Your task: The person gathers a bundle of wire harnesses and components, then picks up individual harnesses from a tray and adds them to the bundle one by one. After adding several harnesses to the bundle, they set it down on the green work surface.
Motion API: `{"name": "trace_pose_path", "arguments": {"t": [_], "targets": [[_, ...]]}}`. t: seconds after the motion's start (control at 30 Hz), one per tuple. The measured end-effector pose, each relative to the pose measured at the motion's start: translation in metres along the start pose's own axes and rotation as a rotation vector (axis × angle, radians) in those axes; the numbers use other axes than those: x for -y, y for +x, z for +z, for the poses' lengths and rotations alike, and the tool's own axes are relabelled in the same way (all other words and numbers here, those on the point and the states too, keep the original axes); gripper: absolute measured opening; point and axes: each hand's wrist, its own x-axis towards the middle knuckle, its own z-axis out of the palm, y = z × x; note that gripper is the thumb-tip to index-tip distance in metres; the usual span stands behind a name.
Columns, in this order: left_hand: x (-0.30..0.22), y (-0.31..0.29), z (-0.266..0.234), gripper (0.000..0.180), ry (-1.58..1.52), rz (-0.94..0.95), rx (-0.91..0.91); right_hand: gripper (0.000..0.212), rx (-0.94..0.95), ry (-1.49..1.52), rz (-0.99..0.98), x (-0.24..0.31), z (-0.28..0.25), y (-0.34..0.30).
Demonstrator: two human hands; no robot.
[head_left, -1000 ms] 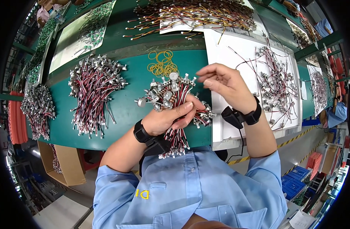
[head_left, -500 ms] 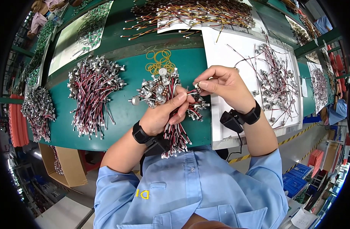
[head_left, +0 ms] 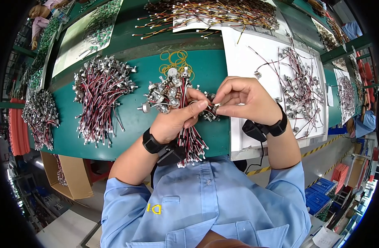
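Observation:
My left hand (head_left: 176,118) is closed around a bundle of wired potentiometers (head_left: 191,142). Their metal bodies fan out above the fingers, and the red, black and white leads with white connectors hang below. My right hand (head_left: 244,99) pinches the end of one wired potentiometer (head_left: 215,106) at the bundle's right side, close to my left thumb; the fingertips partly cover it. More potentiometer heads show on the green table just beneath this spot. Yellow rubber bands (head_left: 173,62) lie loose beyond the bundle.
Two finished-looking piles of wired potentiometers, a near pile (head_left: 103,99) and a farther-left pile (head_left: 40,120), lie on the green table. A white tray (head_left: 259,136) at right holds scattered ones. Yellow-red wires (head_left: 214,14) lie across the back. A cardboard box (head_left: 76,182) stands below the table's left edge.
My right hand has shifted slightly down, with its fingers turned toward my left thumb. The left hand keeps its hold on the bundle.

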Motion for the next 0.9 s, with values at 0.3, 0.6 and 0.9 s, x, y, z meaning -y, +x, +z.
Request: {"name": "trace_pose_path", "arguments": {"t": [0.3,0.6,0.9], "targets": [[-0.001,0.000,0.000,0.016,0.104,-0.019,0.060,0.008,0.050,-0.069,0.072,0.000,-0.005,-0.002],[0.000,-0.001,0.001,0.016,0.148,-0.004,0.009,0.008,0.037,-0.422,-0.218,-0.005,-0.004,0.002],[-0.003,-0.001,0.004,0.014,0.199,-0.008,-0.037,0.010,-0.141,-0.661,-0.264,-0.003,0.005,0.003]]}}
